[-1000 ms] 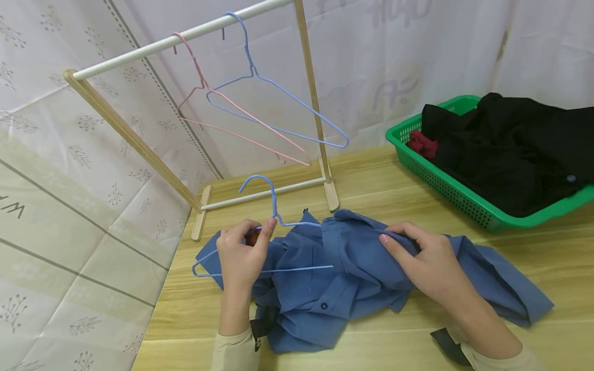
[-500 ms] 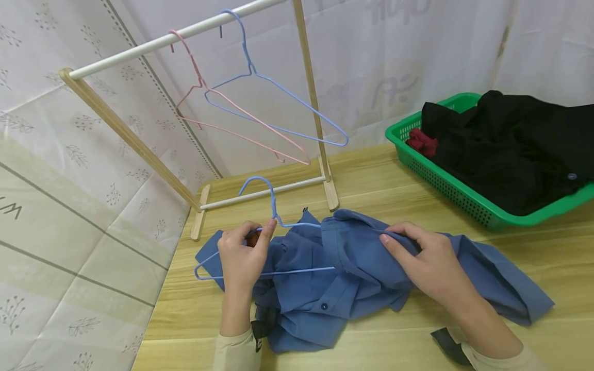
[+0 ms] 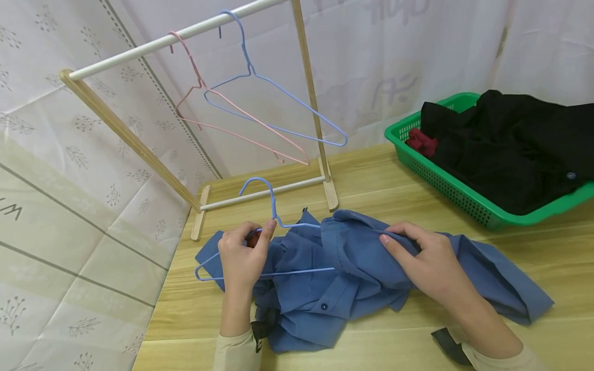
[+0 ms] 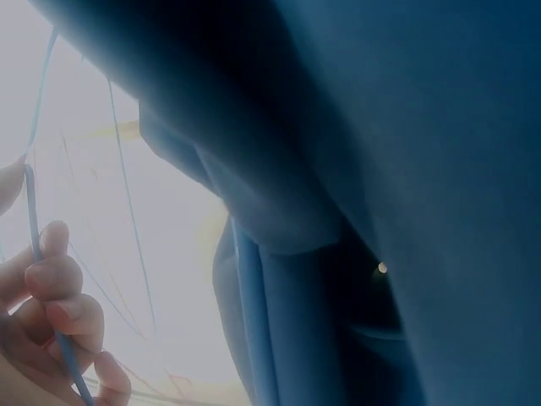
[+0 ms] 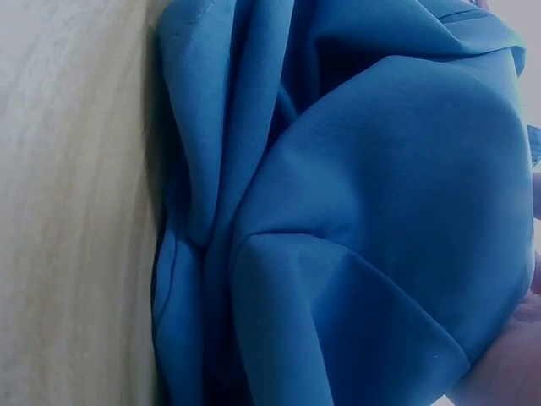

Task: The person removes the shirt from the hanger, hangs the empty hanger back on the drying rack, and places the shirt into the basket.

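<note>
A blue wire hanger (image 3: pixel 274 203) has its hook raised, and my left hand (image 3: pixel 243 252) grips its shoulder just left of the neck. In the left wrist view the fingers (image 4: pixel 55 279) curl round the hanger's wire. The hanger's right part goes inside a blue button-up shirt (image 3: pixel 301 309), under the collar, so its right end is hidden. My right hand (image 3: pixel 429 263) pinches the shirt near its shoulder, thumb toward me. Crumpled on the table, the shirt has one sleeve stretched out to the right. Its folds fill most of the right wrist view.
Behind the shirt stands a wooden rack with a white rail (image 3: pixel 185 36). On it hang a pink hanger (image 3: pixel 199 85) and another blue hanger (image 3: pixel 252 69). A green basket (image 3: pixel 506 219) at the right holds black clothing (image 3: pixel 515 149) and a dark red cloth (image 3: pixel 421 143).
Hardly anything differs. The hanger's left end has dipped very slightly, and the head view has shifted a little. Both hands keep their hold.
</note>
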### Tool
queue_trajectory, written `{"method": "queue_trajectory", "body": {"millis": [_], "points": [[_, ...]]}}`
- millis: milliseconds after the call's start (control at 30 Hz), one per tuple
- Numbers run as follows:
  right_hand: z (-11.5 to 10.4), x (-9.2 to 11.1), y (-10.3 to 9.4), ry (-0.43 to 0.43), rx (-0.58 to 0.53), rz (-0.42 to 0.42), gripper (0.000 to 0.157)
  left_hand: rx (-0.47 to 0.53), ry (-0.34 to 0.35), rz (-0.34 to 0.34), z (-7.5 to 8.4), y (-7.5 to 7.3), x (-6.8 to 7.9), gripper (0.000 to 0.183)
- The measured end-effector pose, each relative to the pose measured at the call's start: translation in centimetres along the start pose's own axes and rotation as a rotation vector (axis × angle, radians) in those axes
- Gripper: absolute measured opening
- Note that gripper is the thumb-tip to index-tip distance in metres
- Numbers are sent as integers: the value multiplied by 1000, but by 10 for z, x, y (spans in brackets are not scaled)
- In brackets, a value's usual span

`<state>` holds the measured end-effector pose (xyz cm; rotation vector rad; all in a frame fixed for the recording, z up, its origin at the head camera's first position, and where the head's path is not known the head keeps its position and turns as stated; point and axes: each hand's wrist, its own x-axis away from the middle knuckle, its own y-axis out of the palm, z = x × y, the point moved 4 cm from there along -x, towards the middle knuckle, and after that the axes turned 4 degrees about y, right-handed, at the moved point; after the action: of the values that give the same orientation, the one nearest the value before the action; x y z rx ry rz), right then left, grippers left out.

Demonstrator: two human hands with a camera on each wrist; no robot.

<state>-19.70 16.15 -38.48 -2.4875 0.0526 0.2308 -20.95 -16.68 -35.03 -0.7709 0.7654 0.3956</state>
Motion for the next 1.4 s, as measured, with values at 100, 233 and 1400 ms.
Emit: {"method": "queue_trajectory", "body": {"millis": [100,233,1400], "points": [[1,0,0,-7,-3,4,14,-1,1,-1,-1,0,0,31],[2,1,2,-30,-16,13,12,-6,-2,-3,-1,0,0,32],[1,-2,0,-21,23,-9,17,18,-3,-25,-2,2,-4,30]]}}
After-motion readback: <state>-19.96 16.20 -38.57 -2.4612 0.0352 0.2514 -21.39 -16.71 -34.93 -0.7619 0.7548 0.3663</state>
